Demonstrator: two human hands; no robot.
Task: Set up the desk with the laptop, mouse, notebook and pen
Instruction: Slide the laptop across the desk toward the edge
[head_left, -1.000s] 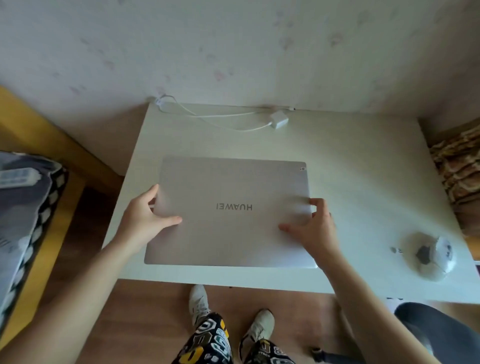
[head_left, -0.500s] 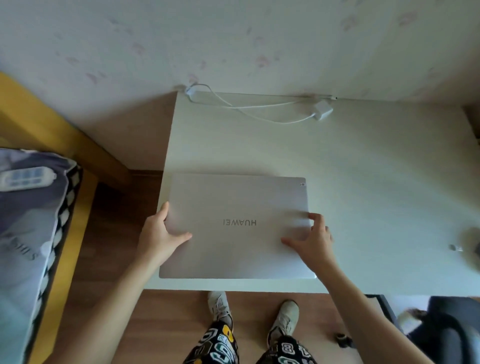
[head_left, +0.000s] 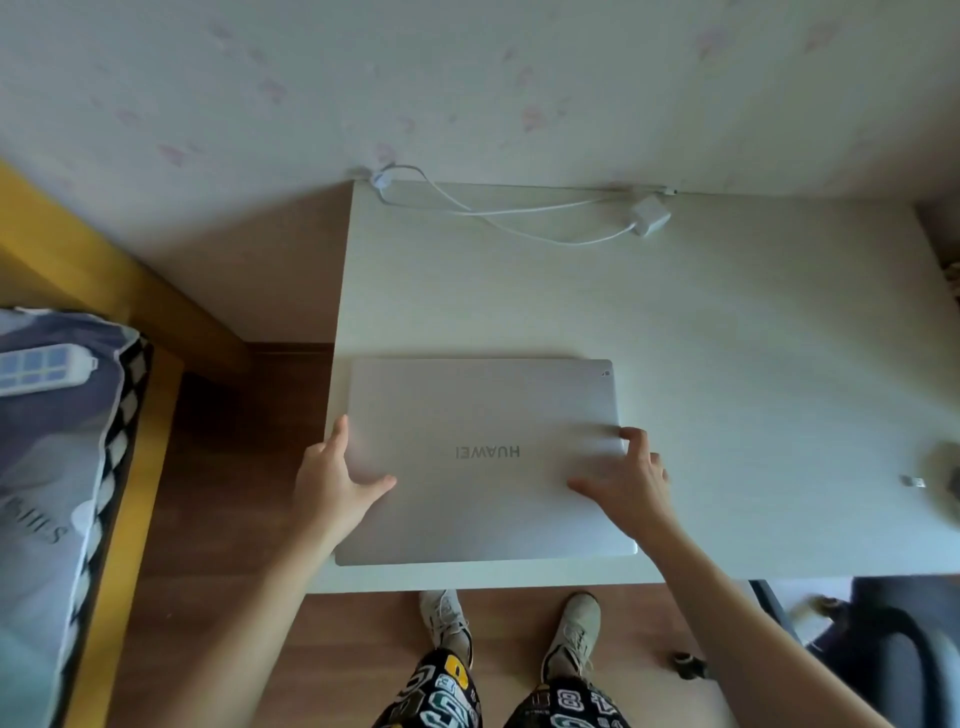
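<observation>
A closed silver laptop (head_left: 483, 410) lies flat at the near-left corner of the white desk (head_left: 727, 322), its logo upside down to me. My left hand (head_left: 332, 478) grips the laptop's left edge, thumb on the lid. At the right edge my right hand (head_left: 628, 478) holds it the same way, fingers over the side. A round white mouse (head_left: 948, 480) is cut off at the desk's right edge, with a small USB dongle (head_left: 912, 481) beside it. No notebook or pen is in view.
A white charger (head_left: 649, 215) and its cable (head_left: 493, 210) lie along the desk's back edge by the wall. A bed with a patterned pillow (head_left: 47, 467) stands to the left. A dark chair (head_left: 883, 660) is at the lower right, and my feet (head_left: 509, 623) are under the desk front.
The laptop, held in both hands, has slid left and nearer to the desk's left front corner. My view has swung left, so the mouse is now at the frame's right edge.
</observation>
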